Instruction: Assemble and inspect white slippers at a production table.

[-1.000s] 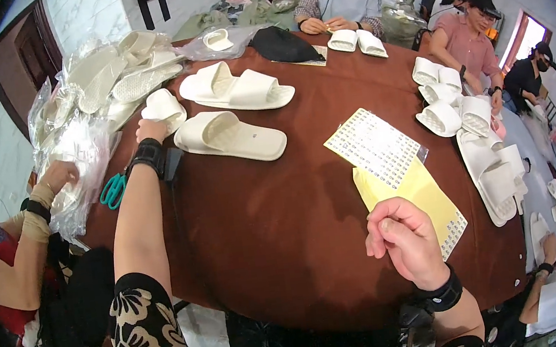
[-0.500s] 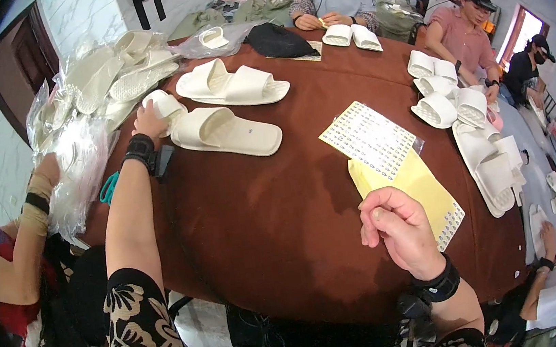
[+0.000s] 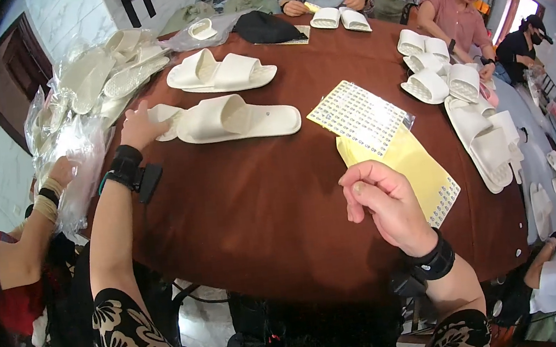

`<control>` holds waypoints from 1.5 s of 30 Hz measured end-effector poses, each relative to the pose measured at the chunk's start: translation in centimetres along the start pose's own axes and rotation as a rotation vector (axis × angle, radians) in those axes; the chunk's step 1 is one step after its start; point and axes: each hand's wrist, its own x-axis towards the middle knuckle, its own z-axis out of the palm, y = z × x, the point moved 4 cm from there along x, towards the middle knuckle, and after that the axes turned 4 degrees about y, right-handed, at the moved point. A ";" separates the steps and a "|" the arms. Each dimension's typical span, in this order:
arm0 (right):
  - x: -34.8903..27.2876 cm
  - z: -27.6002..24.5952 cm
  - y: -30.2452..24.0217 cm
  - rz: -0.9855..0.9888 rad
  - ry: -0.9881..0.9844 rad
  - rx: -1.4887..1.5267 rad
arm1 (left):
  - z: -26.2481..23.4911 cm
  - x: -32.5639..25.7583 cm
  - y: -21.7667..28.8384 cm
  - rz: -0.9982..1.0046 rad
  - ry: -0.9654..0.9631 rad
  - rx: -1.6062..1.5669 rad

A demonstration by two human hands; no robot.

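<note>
Left hand (image 3: 139,126) reaches far left, fingers on a slipper (image 3: 234,118) heel, grasp unclear. Right hand (image 3: 383,201) curled shut, empty, near sticker sheets (image 3: 383,137). Risk: a loose grip lets the slipper slide.

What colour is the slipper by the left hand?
Cream white. The slipper lies on the brown table, just right of the left hand; the head view shows it.

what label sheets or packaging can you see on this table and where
White label sheet: tilted rectangle in a clear sleeve, table centre-right, rows of tiny print.
Yellow sheet: long rectangle partly under the white one, beside the right hand.
Clear plastic bags: crinkled heap at the table's left edge, white slippers inside.
</note>
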 end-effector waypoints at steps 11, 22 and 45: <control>-0.2 -0.1 -0.2 -0.020 0.025 0.008 | -11.6 -4.8 0.6 0.036 0.205 -0.045; 0.3 -1.5 -0.9 -0.199 0.144 -0.025 | -15.8 -17.5 14.1 0.770 -0.281 -0.467; 0.9 -1.9 0.1 -0.145 0.142 0.010 | -8.1 -14.3 20.3 1.078 -0.387 0.058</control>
